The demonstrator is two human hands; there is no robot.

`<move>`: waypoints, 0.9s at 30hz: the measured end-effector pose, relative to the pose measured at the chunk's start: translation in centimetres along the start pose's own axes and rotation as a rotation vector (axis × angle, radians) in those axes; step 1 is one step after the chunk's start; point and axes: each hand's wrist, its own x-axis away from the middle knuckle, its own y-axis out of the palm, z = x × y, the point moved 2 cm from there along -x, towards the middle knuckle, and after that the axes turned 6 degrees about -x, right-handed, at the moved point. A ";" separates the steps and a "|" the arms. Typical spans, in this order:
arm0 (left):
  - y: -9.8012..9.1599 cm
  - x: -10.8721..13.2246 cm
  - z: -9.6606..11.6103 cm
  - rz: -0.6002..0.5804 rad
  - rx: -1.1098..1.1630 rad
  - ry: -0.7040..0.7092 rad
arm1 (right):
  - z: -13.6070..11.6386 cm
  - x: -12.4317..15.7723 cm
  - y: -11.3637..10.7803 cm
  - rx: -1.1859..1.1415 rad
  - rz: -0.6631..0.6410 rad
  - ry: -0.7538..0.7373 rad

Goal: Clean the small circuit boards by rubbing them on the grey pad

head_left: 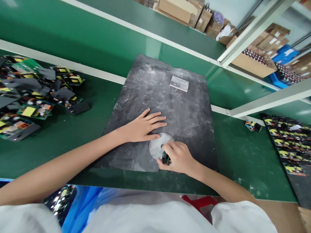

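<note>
My left hand (146,127) lies flat on the black mat (136,106), fingers spread, its thumb at the edge of a round grey disc (155,147). Nothing is in that hand. Over the right side of the disc, my right hand (178,157) is closed on a small circuit board (166,158), gripped between thumb and fingers. Much of the board is hidden by the fingers. A dark spot shows at the disc's middle, beside my right index finger. Farther up the mat rests a pale rectangular block (179,83).
Circuit boards with dark sheets (31,87) are heaped at the left. At the right, a single board (253,126) lies near a black tray (295,184) holding rows of boards. A white frame post (269,97) crosses the right side. Cardboard boxes (178,11) stand on the back shelf.
</note>
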 end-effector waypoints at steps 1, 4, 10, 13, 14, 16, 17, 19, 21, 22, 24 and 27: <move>0.0 0.0 0.0 0.003 0.001 0.000 | 0.0 0.0 0.0 -0.006 -0.002 -0.004; 0.0 0.0 0.0 0.004 0.005 0.001 | 0.1 0.0 0.1 -0.022 0.001 -0.015; -0.1 -0.1 0.1 -0.004 0.003 0.001 | 0.2 0.2 0.2 -0.059 0.004 -0.021; 0.0 -0.1 0.1 -0.004 0.004 0.000 | 0.2 0.2 0.2 -0.064 0.010 -0.024; 0.1 -0.1 0.1 -0.004 0.004 0.000 | 0.2 0.2 0.2 -0.066 0.011 -0.024; 0.1 -0.1 0.0 -0.005 0.004 -0.001 | 0.2 0.2 0.2 -0.073 0.016 -0.028; 0.2 -0.1 0.0 -0.006 0.006 -0.001 | 0.2 0.2 0.2 -0.075 0.020 -0.030; 0.2 -0.1 0.0 -0.004 0.012 0.003 | 0.2 0.2 0.1 -0.077 0.032 -0.032; 0.3 -0.1 0.0 0.003 0.019 0.003 | 0.2 0.2 0.1 -0.077 0.040 -0.031; 0.3 -0.1 -0.1 0.008 0.023 0.003 | 0.2 0.2 0.1 -0.076 0.044 -0.027; 0.3 -0.1 0.0 0.018 0.026 0.003 | 0.2 0.2 0.1 -0.077 0.046 -0.024; 0.3 -0.1 0.0 0.025 0.027 0.007 | 0.3 0.2 0.2 -0.079 0.043 -0.023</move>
